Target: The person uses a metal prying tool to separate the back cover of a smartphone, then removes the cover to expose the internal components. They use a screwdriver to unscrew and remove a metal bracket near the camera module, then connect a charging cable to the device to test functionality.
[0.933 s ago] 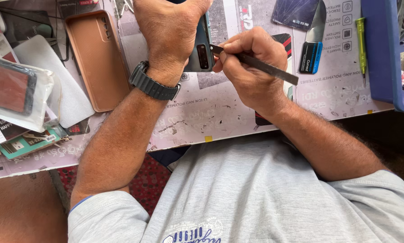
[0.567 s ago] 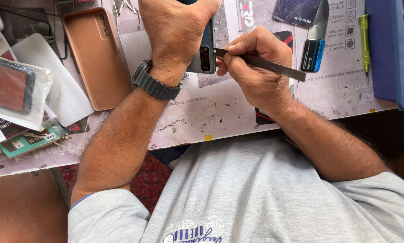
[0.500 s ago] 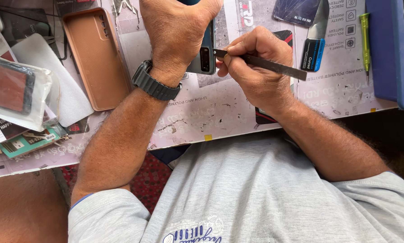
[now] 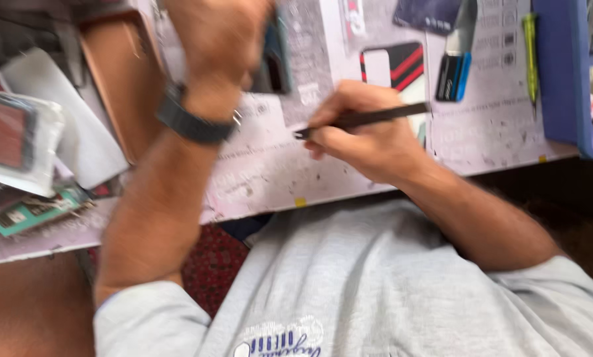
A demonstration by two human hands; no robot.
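Two things held over the counter (image 4: 270,172), one in each hand. Gripped a dark phone (image 4: 278,61) in the left hand (image 4: 220,33), fingers closed round it, up near the top of the view and blurry. Pinched a thin dark tool (image 4: 376,117) in the right hand (image 4: 366,139), closed on it like on a pencil, tip pointing left and apart from the phone. Could not tell whether the tip touched the counter.

Judged the phone light and stiff, but smooth and slippery, with glass easy to crack. Best taken by the long side edges, not by the flat face. Judged the tool light, hard and skinny, easy to roll; best held close to the tip for small, careful pokes.

Saw a black watch (image 4: 191,122) on the left wrist, a brown phone case (image 4: 121,86) lying just left of it, a blue tray (image 4: 561,73) at the far right, and a green pen (image 4: 530,46) just beside that tray.
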